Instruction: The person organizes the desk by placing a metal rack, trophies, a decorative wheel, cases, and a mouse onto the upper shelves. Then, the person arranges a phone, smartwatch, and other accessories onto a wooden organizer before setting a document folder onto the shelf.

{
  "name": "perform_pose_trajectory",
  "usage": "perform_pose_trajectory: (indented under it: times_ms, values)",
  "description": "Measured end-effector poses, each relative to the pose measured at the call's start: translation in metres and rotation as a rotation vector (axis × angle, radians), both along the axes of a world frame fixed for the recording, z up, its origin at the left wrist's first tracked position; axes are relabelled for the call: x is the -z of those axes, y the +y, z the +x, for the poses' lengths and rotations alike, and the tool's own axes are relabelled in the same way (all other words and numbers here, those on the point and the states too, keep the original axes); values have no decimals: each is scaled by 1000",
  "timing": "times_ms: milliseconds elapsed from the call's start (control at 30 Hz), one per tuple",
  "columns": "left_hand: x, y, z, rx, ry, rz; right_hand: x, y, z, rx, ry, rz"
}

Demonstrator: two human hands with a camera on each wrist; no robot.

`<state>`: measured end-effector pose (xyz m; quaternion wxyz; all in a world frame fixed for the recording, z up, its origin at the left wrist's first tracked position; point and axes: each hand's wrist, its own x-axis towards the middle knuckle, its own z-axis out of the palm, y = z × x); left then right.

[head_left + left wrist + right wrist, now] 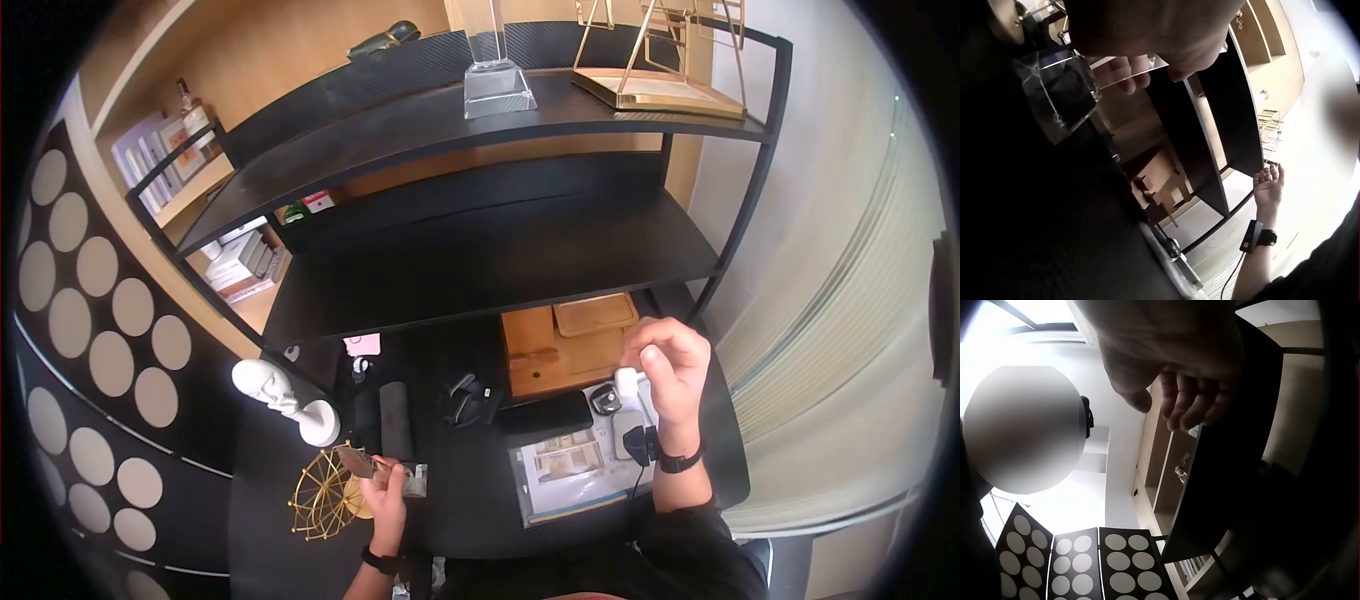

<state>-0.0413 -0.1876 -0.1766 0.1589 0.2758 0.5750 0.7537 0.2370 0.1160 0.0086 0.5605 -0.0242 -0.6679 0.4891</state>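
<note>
In the head view my left hand (pixel 385 500) is low over the desk, left of the middle. It grips a clear crystal trophy (pixel 414 481), held tilted on its side with the block-like base to the right. In the left wrist view the see-through base (pixel 1060 94) shows below the hand, and the thin clear upright runs between thumb and fingers. A gold wire wheel ornament (pixel 325 492) stands just left of this hand. My right hand (pixel 672 370) is raised over the desk's right side, fingers loosely bent, holding nothing.
A black shelf rack (pixel 480 250) rises over the desk, with another clear trophy (pixel 498 88) and a gold frame stand (pixel 660 95) on top. A white head bust (pixel 270 385), wooden tray (pixel 565 350), papers (pixel 580 470) and black cases (pixel 550 413) lie around the desk.
</note>
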Motion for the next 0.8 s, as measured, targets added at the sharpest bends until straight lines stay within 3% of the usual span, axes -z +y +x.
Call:
perform_pose_trajectory:
  times_ms: [267, 333, 400, 467, 533, 600, 633, 700, 800]
  values:
    - [-3, 4, 16, -109, 120, -85, -2, 8, 5, -1, -87, -23]
    - [-44, 25, 32, -171, 148, -38, -5, 7, 6, -26, -100, -6]
    - [-97, 43, 43, -118, 361, 88, -7, 4, 8, -42, -122, 4]
    - [-165, 64, 48, -2, 514, 296, -9, 3, 8, -63, -134, 10]
    - [-235, 79, 44, -22, 689, 378, -8, 4, 7, -81, -130, 12]
    - [-302, 96, 41, -96, 745, 450, -7, 3, 6, -103, -127, 13]
    - [-332, 104, 39, -50, 781, 470, -7, 2, 5, -95, -120, 19]
    - [-379, 130, 32, -29, 709, 580, -7, 1, 5, -91, -111, 27]
    - [-433, 172, -4, -61, 675, 505, -9, 1, 6, -80, -97, 56]
